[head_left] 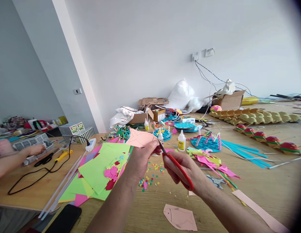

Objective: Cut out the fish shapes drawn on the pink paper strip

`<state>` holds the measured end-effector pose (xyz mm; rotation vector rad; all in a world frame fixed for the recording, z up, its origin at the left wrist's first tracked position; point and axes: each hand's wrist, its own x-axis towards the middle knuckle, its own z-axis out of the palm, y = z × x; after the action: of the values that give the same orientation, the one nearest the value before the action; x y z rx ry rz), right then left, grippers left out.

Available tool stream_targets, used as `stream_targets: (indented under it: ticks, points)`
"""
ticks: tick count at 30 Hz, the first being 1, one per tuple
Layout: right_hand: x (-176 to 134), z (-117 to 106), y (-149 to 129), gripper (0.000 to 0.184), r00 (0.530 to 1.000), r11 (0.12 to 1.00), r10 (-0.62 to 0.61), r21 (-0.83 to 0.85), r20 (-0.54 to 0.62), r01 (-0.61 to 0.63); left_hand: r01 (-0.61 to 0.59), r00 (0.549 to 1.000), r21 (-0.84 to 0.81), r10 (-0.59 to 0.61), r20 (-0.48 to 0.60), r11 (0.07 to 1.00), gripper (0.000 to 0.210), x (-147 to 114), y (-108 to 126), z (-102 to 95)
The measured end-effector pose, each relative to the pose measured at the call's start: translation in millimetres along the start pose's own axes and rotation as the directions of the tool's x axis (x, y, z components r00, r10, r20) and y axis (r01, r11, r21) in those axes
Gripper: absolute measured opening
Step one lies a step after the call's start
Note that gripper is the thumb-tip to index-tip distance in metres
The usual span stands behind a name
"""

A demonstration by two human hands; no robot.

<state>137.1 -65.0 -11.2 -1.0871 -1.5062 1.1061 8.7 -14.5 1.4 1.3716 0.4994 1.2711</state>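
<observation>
Nearest the lens, a pale pink paper cutout with a pencilled fish outline (180, 217) lies flat on the wooden bench (262, 181), beside a black phone (65, 220) whose lower end is cut off by the frame edge. Above it, the left hand (140, 158) has its fingers (154, 146) pinched shut on the lower edge of a salmon-pink paper sheet (140, 138) held up in the air. The right hand (181, 170) is closed through the loops of red-handled scissors (178, 170); their blades meet the sheet's edge, though how far they gape is too small to tell. Under the hands lie scattered confetti bits (150, 176). Left of them sits a stack of green and pink paper sheets (99, 171). A white glue bottle (181, 141) stands just beyond. At far left, another person's hand (35, 149) rests on a grey tray, their body out of frame.
</observation>
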Motion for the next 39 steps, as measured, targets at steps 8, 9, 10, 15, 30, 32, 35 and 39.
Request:
stream_targets:
  ticks: [8, 9, 10, 15, 30, 32, 35, 39]
  points:
    - [-0.1, 0.0, -1.7, 0.048, 1.000, 0.999, 0.022, -0.023, -0.010, -0.022, 0.026, 1.000, -0.005, -0.026, -0.002, 1.000, 0.012, 1.2, 0.0, -2.2]
    - [0.0, 0.1, -1.5, 0.047, 1.000, 0.999, 0.023, -0.022, -0.009, -0.024, 0.033, 0.999, -0.004, -0.033, -0.001, 0.999, 0.013, 1.4, 0.0, -2.5]
    - [0.2, 0.2, -1.3, 0.047, 1.000, 1.000, 0.024, -0.020, -0.008, -0.024, 0.037, 0.999, -0.004, -0.037, 0.001, 0.999, 0.013, 1.5, 0.1, -2.7]
    - [0.9, 0.5, -0.5, 0.047, 1.000, 1.000, 0.016, -0.007, -0.001, -0.016, 0.056, 0.998, -0.024, -0.056, -0.003, 0.998, 0.012, 1.7, 1.7, -2.6]
    - [2.2, -0.4, 4.9, 0.046, 0.999, 0.999, 0.030, -0.012, 0.025, -0.030, 0.108, 0.993, -0.024, -0.107, 0.060, 0.994, 0.012, 2.4, 8.1, -7.3]
    - [2.4, -0.3, 4.8, 0.044, 0.999, 0.999, 0.046, -0.016, 0.025, -0.046, 0.113, 0.991, -0.009, -0.112, 0.068, 0.994, 0.013, 2.4, 9.3, -8.6]
    - [2.3, 0.3, 4.1, 0.043, 0.998, 0.998, 0.063, -0.022, 0.019, -0.063, 0.114, 0.990, 0.009, -0.115, 0.085, 0.993, 0.012, 2.9, 9.5, -10.7]
    - [2.1, 1.2, 3.5, 0.042, 0.997, 0.996, 0.074, -0.049, 0.005, -0.073, 0.111, 0.986, 0.018, -0.113, 0.122, 0.994, 0.013, 3.9, 9.3, -13.5]
